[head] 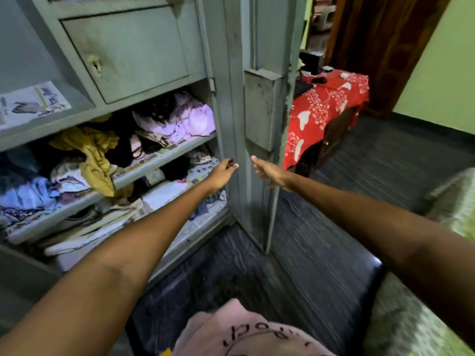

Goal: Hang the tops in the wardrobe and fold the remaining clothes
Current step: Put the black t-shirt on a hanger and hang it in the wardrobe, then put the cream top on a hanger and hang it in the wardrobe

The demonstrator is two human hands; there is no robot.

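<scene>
Both arms reach at the wardrobe door (259, 109), likely to swing it: left hand (223, 173) fingers curled together at its edge, right hand (270, 172) fingers apart.

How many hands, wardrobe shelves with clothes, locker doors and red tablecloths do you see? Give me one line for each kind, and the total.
Hands: 2, the left hand and the right hand
Shelves with clothes: 2, the upper shelf and the lower shelf
Locker doors: 1, the grey locker door
Red tablecloths: 1, the red tablecloth
Total: 6
</scene>
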